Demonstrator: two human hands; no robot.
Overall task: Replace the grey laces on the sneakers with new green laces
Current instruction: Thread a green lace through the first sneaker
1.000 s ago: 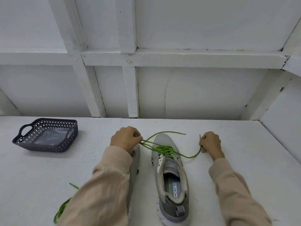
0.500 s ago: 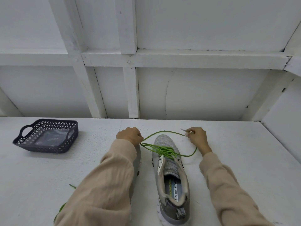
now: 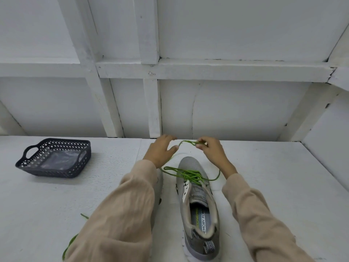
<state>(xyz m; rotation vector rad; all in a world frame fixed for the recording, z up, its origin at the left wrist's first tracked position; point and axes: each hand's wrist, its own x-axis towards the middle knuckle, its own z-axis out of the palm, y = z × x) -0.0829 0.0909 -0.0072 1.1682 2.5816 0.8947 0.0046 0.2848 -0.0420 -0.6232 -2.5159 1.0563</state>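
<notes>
A spare green lace (image 3: 69,244) is lying by my left sleeve on the tabletop (image 3: 283,167). The grey sneaker (image 3: 200,220) is sitting heel toward me between my arms, a threaded green lace (image 3: 188,173) crossing its eyelets. Past the toe, my right hand (image 3: 212,151) is pinching a loop of it; my left hand (image 3: 160,150) is hovering alongside, fingers spread and released. A dark basket (image 3: 54,157) is sitting far left.

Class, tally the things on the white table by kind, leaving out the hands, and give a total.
Sneakers: 2, one mostly hidden under the left sleeve
Green laces: 2
Basket: 1
Total: 5
</notes>
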